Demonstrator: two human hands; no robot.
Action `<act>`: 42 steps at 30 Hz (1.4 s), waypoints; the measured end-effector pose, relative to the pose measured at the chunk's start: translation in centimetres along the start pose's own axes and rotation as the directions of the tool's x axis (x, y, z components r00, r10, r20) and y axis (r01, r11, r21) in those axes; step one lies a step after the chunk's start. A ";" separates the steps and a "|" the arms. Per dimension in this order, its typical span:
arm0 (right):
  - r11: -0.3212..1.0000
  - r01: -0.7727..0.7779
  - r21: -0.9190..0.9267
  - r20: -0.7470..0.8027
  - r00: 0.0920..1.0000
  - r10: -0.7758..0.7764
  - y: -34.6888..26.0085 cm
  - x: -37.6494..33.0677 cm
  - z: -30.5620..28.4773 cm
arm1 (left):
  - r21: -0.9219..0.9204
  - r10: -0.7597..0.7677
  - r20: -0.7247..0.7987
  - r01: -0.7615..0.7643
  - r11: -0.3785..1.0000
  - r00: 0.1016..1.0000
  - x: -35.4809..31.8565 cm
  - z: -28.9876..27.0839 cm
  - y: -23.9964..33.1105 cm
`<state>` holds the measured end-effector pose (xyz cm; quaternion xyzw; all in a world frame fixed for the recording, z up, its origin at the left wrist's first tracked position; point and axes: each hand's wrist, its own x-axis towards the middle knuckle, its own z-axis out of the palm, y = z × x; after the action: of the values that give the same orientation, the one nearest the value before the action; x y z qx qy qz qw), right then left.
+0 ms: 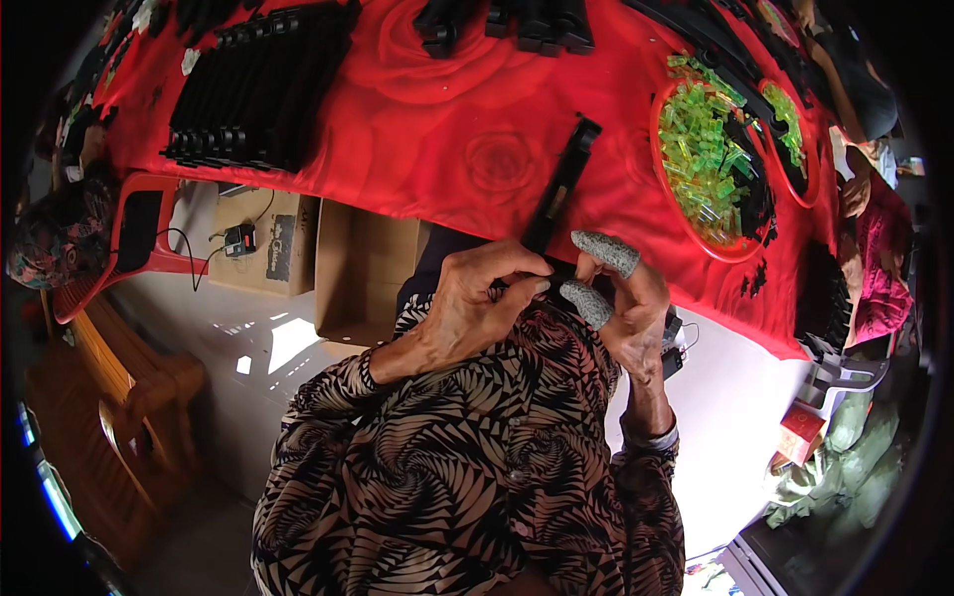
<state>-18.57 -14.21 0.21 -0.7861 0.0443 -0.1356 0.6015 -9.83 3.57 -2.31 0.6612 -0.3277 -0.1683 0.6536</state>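
The left hand (477, 308) is curling its fingers around the near end of a long, narrow black plastic strip (561, 184), gripping it firmly just above the person's lap. The right hand (626, 298) is pinching the same end from the other side; two of its fingers are wearing grey knitted fingertip covers (606, 253), and they are pressing against the strip right beside the left hand's fingertips. The strip is running away from both hands, slanting up and slightly rightward, with its far end lying on the worktop covered by a red rose-patterned cloth (467, 149).

Beyond the right hand and further to its right, a round red tray heaped with small translucent green plastic pieces (701, 149) is sitting on the cloth, with some black parts at its right edge. Well beyond the left hand and off to its left, a row of stacked black plastic strips (258, 89) is lying on the worktop. Below the worktop's edge, just left of the left hand, an open brown cardboard box (363, 268) is standing on the pale floor. The person's patterned brown-and-black sleeves are covering both forearms.
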 end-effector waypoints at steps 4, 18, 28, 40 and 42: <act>1.000 0.018 0.024 -0.036 0.999 -0.017 0.4 -0.4 0.5 | -0.015 0.005 -0.018 -0.005 1.000 1.000 0.0 -0.1 0.3; 0.964 -0.256 0.075 -0.082 0.962 0.262 -1.0 3.1 -2.3 | -0.335 -0.345 -0.271 0.248 0.909 0.899 -1.9 -1.0 -0.1; 0.944 -0.298 -0.142 0.178 0.931 0.320 -2.2 8.4 -5.1 | -0.824 -0.632 0.343 0.545 0.152 0.695 -1.2 0.2 -2.4; 0.928 -0.366 -0.073 0.303 0.878 0.370 -0.3 6.2 -3.4 | -0.611 -0.577 0.471 0.718 0.332 0.667 -2.2 -5.2 -2.3; 0.911 -0.411 -0.017 0.310 0.864 0.396 -0.5 6.4 -3.0 | -0.583 -0.569 0.495 0.737 0.343 0.657 -2.6 -5.7 -3.1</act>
<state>-13.28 -18.39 2.41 -0.7556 0.1102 0.1158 0.6352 -7.32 9.33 -5.31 0.3846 0.0011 -0.6009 0.7007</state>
